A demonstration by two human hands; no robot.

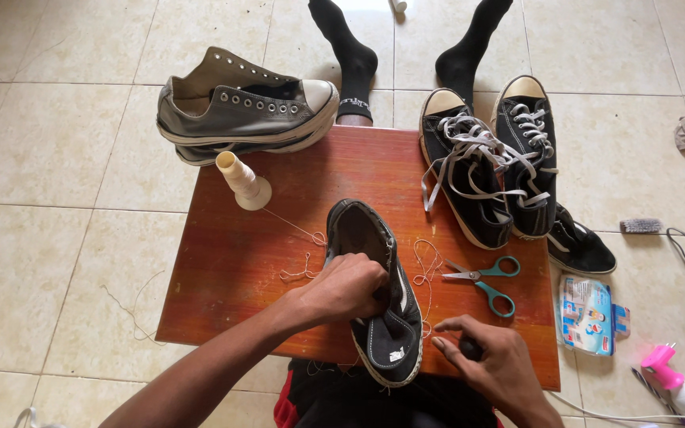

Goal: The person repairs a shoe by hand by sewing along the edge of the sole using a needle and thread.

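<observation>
Bright, even daylight fills my view; it comes from the upper right, so the grey shoes (243,107) and the thread spool (243,182) cast short, soft shadows to the lower left. The wooden table (239,269) shows a mild sheen, with no harsh glare. Focus is sharp throughout; wide-angle distortion bends the floor tiles (49,143) near the edges.

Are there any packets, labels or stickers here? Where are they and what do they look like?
Flat packet: on the floor tiles right of the wooden table, rectangular, light blue and white with red bits.
Small label: on the heel of the black shoe under the left hand, a white patch.
No screens or signs.
</observation>
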